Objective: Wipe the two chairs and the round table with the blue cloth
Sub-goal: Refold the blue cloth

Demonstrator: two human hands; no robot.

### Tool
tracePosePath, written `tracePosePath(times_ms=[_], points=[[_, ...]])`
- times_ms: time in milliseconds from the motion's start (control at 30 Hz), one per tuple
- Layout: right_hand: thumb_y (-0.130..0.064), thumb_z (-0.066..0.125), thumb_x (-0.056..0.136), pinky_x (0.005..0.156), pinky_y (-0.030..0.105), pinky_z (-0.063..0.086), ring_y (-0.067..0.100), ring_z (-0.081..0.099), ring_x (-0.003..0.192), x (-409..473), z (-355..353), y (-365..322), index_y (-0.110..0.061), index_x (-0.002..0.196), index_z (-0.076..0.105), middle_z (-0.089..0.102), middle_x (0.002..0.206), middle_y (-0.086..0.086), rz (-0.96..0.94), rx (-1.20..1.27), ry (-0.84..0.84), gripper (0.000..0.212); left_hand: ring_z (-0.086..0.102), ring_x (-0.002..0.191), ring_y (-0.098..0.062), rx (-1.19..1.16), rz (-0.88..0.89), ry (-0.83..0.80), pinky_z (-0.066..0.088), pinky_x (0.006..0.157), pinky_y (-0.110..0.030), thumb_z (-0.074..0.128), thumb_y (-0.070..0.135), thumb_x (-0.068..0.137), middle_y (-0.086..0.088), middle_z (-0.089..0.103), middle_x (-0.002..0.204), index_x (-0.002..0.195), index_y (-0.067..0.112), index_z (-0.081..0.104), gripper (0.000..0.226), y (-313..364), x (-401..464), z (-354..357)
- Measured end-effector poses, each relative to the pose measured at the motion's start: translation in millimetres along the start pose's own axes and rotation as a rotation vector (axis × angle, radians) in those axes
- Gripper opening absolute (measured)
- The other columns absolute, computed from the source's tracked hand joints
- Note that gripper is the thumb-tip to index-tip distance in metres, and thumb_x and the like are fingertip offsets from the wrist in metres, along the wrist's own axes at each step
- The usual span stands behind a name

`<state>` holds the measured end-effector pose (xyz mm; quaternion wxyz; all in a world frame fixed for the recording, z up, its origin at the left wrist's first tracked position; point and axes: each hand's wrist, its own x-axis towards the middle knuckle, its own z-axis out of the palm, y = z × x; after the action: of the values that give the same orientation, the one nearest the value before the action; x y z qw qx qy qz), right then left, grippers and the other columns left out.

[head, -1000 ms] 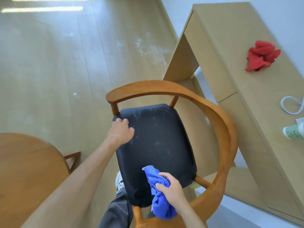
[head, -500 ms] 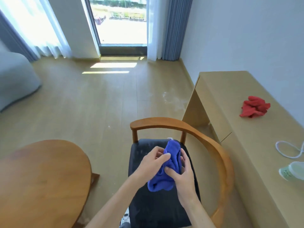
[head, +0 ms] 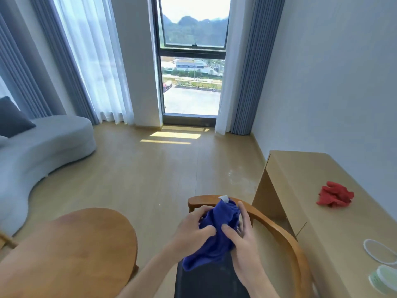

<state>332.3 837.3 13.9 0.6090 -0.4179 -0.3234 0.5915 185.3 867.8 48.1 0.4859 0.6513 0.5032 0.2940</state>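
Note:
Both hands hold the bunched blue cloth [head: 217, 231] up in front of me, above the chair. My left hand [head: 191, 229] pinches its left side and my right hand [head: 242, 237] grips its right side. A small white tag sticks out of the cloth's top. Below them is a wooden chair [head: 277, 231] with a curved armrest rail and a black seat [head: 206, 280], mostly hidden by my arms. The round wooden table [head: 71, 252] lies at the lower left. A second chair shows only as a sliver of wood at the far left edge.
A long light-wood desk [head: 318, 211] runs along the right wall, carrying a red cloth [head: 335, 194], a white cable loop [head: 378, 250] and a pale green container [head: 384, 280]. A grey curved sofa [head: 38, 151] stands left. Bare wooden floor stretches to the window ahead.
The view has tilted up from the chair seat to the room. My left hand left the seat's edge and joined my right hand on the cloth, which rose off the seat.

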Motion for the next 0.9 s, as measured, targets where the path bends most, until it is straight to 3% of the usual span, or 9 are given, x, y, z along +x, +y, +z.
tracePosePath(times_ms=[200, 367, 467, 533, 633, 733, 900], points=[[-0.01, 0.07, 0.074, 0.073, 0.032, 0.057, 0.028, 0.067, 0.1, 4.5, 37.4, -20.7, -0.013, 0.123, 0.053, 0.067, 0.115, 0.011, -0.05, -0.013, -0.021, 0.052, 0.065, 0.081, -0.004, -0.132, 0.044, 0.109, 0.051, 0.066, -0.019, 0.04, 0.008, 0.078, 0.011, 0.072, 0.091, 0.096, 0.035, 0.07, 0.045, 21.3, -16.0, -53.6], [-0.019, 0.075, 0.069, 0.08, 0.037, 0.054, 0.029, 0.066, 0.099, 10.0, 55.6, -26.0, -0.012, 0.116, 0.055, 0.068, 0.11, 0.01, -0.101, -0.113, 0.05, 0.052, 0.062, 0.07, -0.001, -0.153, 0.059, 0.209, 0.047, 0.058, -0.017, 0.039, -0.005, 0.085, 0.009, 0.072, 0.083, 0.092, 0.026, 0.071, 0.045, 21.6, -17.0, -90.2], [-0.017, 0.076, 0.076, 0.076, 0.037, 0.053, 0.026, 0.065, 0.088, 13.9, 53.0, -29.1, -0.015, 0.102, 0.059, 0.069, 0.095, 0.005, -0.15, -0.281, 0.142, 0.032, 0.06, 0.065, 0.0, -0.18, 0.049, 0.333, 0.044, 0.054, -0.014, 0.039, -0.004, 0.086, 0.011, 0.07, 0.076, 0.088, 0.024, 0.07, 0.042, 21.4, -13.8, -108.8], [-0.012, 0.074, 0.08, 0.07, 0.034, 0.052, 0.024, 0.063, 0.078, 16.6, 40.8, -31.5, -0.013, 0.092, 0.06, 0.068, 0.082, 0.004, -0.158, -0.336, 0.219, 0.019, 0.06, 0.069, -0.008, -0.236, 0.029, 0.455, 0.046, 0.054, -0.018, 0.038, -0.002, 0.088, 0.005, 0.068, 0.076, 0.089, 0.021, 0.068, 0.038, 22.5, -11.4, -126.2], [-0.006, 0.072, 0.08, 0.071, 0.04, 0.052, 0.029, 0.063, 0.077, 14.9, 18.2, -31.5, -0.008, 0.087, 0.059, 0.067, 0.078, 0.01, -0.079, -0.283, 0.31, 0.014, 0.057, 0.072, -0.017, -0.338, 0.043, 0.559, 0.046, 0.052, -0.02, 0.037, -0.004, 0.09, -0.001, 0.064, 0.08, 0.092, 0.02, 0.063, 0.035, 29.9, -9.1, -153.7], [0.002, 0.069, 0.081, 0.067, 0.042, 0.055, 0.032, 0.069, 0.082, 9.0, 6.8, -23.7, -0.006, 0.088, 0.059, 0.07, 0.081, 0.01, 0.06, -0.245, 0.263, 0.014, 0.057, 0.077, -0.017, -0.371, 0.096, 0.529, 0.048, 0.061, -0.026, 0.038, -0.004, 0.09, -0.003, 0.064, 0.085, 0.095, 0.019, 0.063, 0.035, 45.9, -5.1, -167.5], [0.006, 0.069, 0.08, 0.065, 0.032, 0.055, 0.025, 0.066, 0.09, 1.6, 4.9, -18.3, -0.007, 0.102, 0.063, 0.068, 0.099, 0.011, 0.338, -0.543, 0.173, 0.026, 0.057, 0.077, -0.017, -0.34, 0.206, 0.388, 0.045, 0.063, -0.029, 0.038, -0.008, 0.087, 0.002, 0.065, 0.077, 0.086, 0.02, 0.067, 0.04, 72.2, 0.1, -161.6]])
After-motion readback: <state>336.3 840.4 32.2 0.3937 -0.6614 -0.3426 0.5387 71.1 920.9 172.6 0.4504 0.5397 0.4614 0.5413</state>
